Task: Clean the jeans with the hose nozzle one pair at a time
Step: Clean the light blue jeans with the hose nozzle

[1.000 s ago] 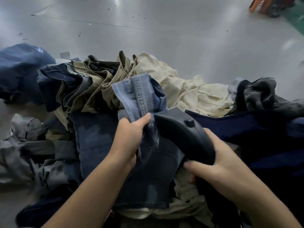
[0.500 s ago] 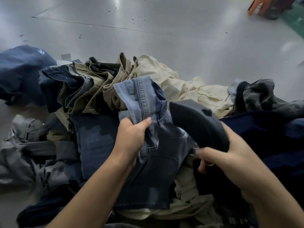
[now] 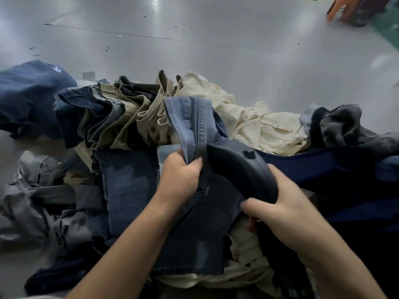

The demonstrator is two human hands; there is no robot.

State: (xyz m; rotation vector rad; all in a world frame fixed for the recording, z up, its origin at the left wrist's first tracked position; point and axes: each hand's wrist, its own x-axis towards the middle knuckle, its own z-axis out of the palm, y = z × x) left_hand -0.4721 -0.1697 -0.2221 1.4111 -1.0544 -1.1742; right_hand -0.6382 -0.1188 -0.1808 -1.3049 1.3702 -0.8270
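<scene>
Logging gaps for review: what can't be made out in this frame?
Head view only:
- Hose nozzle outlet: hidden against the blue jeans.
- Its hose: hidden below the right hand.
- Left hand fingertips: buried in denim.
- Objects at the top right corner: cut off.

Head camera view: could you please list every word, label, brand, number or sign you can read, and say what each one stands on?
None: no text can be read anywhere in this view.
Curved black plastic hose nozzle, gripped by the right hand: a small raised button, no lettering.
Faded blue denim jeans, pinched by the left hand: only stitching, no tag visible.
Small pale patch behind the pile: too blurred to tell.
</scene>
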